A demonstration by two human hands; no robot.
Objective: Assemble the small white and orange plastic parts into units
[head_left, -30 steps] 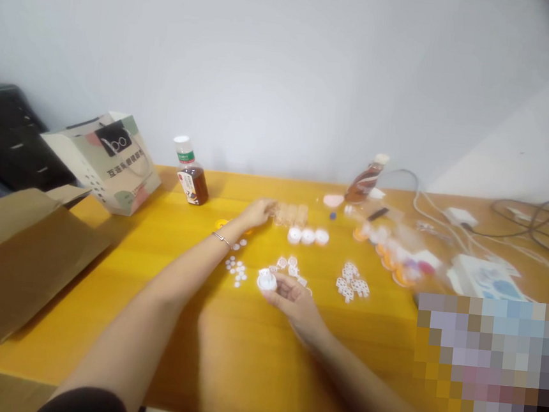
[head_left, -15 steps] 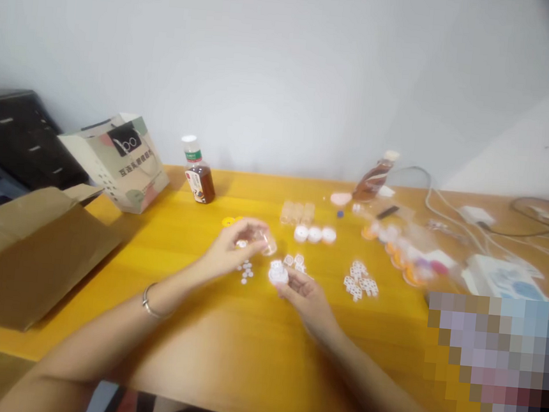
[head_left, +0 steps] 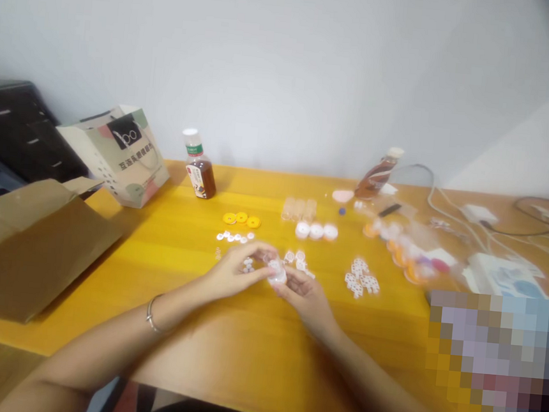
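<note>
My left hand point(head_left: 243, 268) and my right hand point(head_left: 309, 297) meet over the middle of the table. Between their fingertips is a small white round plastic part point(head_left: 277, 274). My right hand grips it from the right. A transparent plastic cover, pinched in my left hand, sits against the top of the part; blur hides whether it is seated. Just behind my hands lie small white plastic pieces point(head_left: 300, 261). White discs point(head_left: 237, 237) and yellow round pieces point(head_left: 241, 218) are beyond my left hand. White round caps point(head_left: 316, 231) stand in a row behind, near transparent covers point(head_left: 299, 210).
An open cardboard box point(head_left: 35, 249) and a paper bag point(head_left: 120, 157) occupy the left. Two drink bottles, one upright point(head_left: 199, 167) and one tilted point(head_left: 378, 174), stand at the back. White perforated pieces point(head_left: 362, 278), orange-white parts point(head_left: 402, 252) and cables point(head_left: 447, 208) spread rightward.
My left hand has moved right and down, bringing the transparent cover onto the white part in my right hand. The yellow pieces and white discs behind it now show more fully.
</note>
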